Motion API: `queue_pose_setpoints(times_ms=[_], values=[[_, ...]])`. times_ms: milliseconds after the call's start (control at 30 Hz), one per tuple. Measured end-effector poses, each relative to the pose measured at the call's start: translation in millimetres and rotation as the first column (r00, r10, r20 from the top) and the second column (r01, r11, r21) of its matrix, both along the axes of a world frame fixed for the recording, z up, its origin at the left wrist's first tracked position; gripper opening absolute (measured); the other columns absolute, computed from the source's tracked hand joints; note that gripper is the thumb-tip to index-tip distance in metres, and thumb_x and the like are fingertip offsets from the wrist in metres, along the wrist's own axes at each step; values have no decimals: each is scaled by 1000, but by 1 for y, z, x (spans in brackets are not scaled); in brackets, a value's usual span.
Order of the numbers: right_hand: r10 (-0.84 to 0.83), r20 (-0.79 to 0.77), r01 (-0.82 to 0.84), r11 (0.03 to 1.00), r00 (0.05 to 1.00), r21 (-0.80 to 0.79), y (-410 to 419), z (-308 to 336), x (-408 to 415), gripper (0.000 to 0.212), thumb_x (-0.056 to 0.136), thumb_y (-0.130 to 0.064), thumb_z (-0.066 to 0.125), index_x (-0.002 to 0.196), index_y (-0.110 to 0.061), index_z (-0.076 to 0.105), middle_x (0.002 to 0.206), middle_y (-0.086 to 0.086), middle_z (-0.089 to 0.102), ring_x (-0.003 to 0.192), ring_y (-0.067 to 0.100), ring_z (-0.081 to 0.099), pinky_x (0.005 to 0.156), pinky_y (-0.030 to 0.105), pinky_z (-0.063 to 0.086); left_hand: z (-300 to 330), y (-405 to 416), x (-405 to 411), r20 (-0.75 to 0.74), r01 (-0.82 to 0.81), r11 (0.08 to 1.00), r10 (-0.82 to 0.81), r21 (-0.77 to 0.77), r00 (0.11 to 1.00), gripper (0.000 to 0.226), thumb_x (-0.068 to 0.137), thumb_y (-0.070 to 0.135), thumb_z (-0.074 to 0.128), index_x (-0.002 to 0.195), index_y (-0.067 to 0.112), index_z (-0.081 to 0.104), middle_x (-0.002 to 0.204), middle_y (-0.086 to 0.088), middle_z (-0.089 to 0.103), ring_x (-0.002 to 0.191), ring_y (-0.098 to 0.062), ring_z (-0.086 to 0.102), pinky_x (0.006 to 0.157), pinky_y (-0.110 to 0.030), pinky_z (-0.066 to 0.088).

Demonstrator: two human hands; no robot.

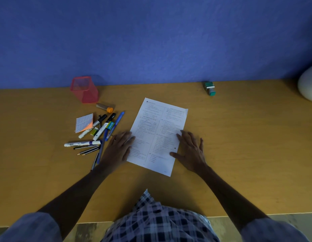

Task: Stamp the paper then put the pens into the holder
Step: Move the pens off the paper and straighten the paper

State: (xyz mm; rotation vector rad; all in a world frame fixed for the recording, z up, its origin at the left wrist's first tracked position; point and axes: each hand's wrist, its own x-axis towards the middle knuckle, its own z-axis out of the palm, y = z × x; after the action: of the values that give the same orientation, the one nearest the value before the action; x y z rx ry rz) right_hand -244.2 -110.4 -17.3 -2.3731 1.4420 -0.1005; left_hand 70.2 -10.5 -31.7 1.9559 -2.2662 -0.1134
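Hands are lying flat with fingers spread, the left hand [119, 147] pressing one long edge of the white printed paper sheet [157, 135] and the right hand [191, 151] the other, probably steadying it on the wooden bench [239, 137] for stamping. Green-capped stamp [210, 88] is waiting untouched near the blue wall, while scattered pens and markers [101, 131] are lying beside the pink mesh holder [84, 89], handy for loading afterwards.
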Motion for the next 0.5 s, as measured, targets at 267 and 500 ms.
queue_pose_setpoints(times_ms=[267,500], values=[[53,-26,-53,999,998,1,-9,0,-4,86,80,-65,56,151,-27,24,161,-4,16,149,22,9,114,65,3,3,10,21,59,6,998,-9,58,998,75,77,3,63,147,12,37,154,-7,34,145,-27,26,116,-54,26],[98,-53,-96,995,994,33,-19,2,-6,85,83,-60,59,152,-27,22,162,-5,11,150,23,3,114,65,0,12,-1,10,31,-1,1000,0,15,1000,55,87,15,50,141,12,44,150,-9,40,143,-29,31,114,-51,27]])
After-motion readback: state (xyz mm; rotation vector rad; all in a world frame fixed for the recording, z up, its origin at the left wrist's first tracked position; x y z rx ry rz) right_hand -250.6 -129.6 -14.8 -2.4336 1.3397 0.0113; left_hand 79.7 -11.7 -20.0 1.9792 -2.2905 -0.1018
